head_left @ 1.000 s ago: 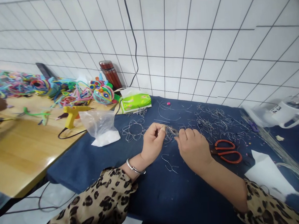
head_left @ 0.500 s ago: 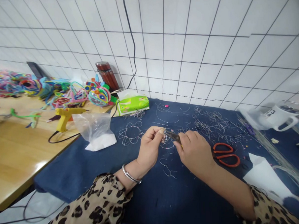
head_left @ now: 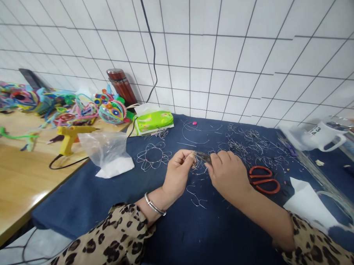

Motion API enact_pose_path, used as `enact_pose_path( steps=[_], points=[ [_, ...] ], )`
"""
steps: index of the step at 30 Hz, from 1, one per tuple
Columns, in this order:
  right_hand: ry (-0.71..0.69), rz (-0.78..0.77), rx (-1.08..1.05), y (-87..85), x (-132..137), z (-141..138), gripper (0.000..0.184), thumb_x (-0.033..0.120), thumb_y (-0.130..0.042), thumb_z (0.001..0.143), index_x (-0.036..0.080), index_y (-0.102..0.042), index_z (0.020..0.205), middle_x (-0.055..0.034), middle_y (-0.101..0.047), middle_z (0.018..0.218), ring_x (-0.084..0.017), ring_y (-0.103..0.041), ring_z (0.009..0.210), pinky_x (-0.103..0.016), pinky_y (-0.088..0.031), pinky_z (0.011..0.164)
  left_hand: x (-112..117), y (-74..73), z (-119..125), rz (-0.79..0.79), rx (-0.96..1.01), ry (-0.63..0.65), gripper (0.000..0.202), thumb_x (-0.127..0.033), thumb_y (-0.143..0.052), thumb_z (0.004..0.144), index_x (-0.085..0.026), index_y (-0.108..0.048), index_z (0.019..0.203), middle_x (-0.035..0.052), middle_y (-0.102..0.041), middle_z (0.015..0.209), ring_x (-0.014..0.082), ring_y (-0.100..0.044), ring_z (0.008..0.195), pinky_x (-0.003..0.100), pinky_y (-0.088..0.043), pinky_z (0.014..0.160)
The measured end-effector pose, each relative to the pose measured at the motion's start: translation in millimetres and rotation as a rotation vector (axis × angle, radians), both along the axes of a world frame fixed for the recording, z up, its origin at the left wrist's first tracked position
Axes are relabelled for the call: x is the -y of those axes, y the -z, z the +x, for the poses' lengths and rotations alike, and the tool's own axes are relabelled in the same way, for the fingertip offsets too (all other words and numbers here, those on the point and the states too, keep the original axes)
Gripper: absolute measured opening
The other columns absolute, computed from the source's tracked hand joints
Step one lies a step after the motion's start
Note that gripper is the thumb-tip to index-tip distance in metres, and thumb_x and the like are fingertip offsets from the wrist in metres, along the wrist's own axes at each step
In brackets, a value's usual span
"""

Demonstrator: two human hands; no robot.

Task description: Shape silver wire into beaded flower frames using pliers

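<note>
My left hand (head_left: 178,172) is closed in a pinch on a thin silver wire (head_left: 196,161) over the middle of the dark blue cloth. My right hand (head_left: 228,171) is wrapped round a pair of pliers (head_left: 204,157), whose dark jaws point left and meet the wire by my left fingertips. The exact grip of the jaws is too small to make out. Left of my hands lies a flower-shaped wire frame (head_left: 154,157) with several loops. A short bent wire piece (head_left: 197,198) rests in front of them.
Red-handled scissors (head_left: 264,179) lie right of my right hand, below tangled wire scraps (head_left: 248,143). A white mug (head_left: 326,135) and white paper (head_left: 307,203) are further right. To the left are a plastic bag (head_left: 107,153), a green tissue pack (head_left: 154,121) and a yellow glue gun (head_left: 68,139).
The view has shifted slightly, so the surroundings sit a little further left. The pliers' jaws have turned slightly at the wire; both hands keep their grip.
</note>
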State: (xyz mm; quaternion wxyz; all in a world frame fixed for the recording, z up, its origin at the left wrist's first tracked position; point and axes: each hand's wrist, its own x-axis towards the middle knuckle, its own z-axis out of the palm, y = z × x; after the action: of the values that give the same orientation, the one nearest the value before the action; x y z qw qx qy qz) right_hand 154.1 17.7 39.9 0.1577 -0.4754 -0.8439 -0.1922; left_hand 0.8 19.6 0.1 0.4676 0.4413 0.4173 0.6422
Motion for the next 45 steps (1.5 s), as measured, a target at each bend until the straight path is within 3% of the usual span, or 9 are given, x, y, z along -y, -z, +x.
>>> enact_pose_path(
  steps=[17, 32, 45],
  points=[
    [0.057, 0.007, 0.072, 11.9, 0, -8, 0.025, 0.031, -0.036, 0.093, 0.014, -0.054, 0.098, -0.0073, -0.054, 0.081, -0.019, -0.046, 0.074, -0.031, -0.027, 0.061, -3, 4.9, 3, -0.007, -0.064, -0.073, 0.015, -0.028, -0.055, 0.084, -0.014, -0.057, 0.078, -0.001, -0.053, 0.069, 0.0094, -0.046, 0.063, 0.022, -0.039, 0.063],
    [0.069, 0.068, 0.138, 19.7, -1, -6, 0.017, 0.022, -0.042, 0.089, 0.013, -0.054, 0.096, -0.0064, -0.052, 0.077, -0.018, -0.046, 0.07, -0.031, -0.025, 0.057, -6, 13.1, 3, -0.038, -0.086, -0.045, 0.017, -0.028, -0.054, 0.085, -0.015, -0.054, 0.074, -0.002, -0.05, 0.064, 0.0092, -0.044, 0.059, 0.022, -0.036, 0.059],
    [0.008, -0.053, 0.056, 1.7, -1, 3, 0.021, 0.03, -0.041, 0.09, 0.015, -0.056, 0.091, -0.0077, -0.055, 0.081, -0.02, -0.045, 0.076, -0.031, -0.028, 0.064, -6, 2.0, -5, -0.081, 0.055, 0.142, 0.01, -0.023, -0.059, 0.081, -0.013, -0.061, 0.081, -0.0002, -0.056, 0.067, 0.0079, -0.046, 0.059, 0.021, -0.038, 0.059]
  ],
)
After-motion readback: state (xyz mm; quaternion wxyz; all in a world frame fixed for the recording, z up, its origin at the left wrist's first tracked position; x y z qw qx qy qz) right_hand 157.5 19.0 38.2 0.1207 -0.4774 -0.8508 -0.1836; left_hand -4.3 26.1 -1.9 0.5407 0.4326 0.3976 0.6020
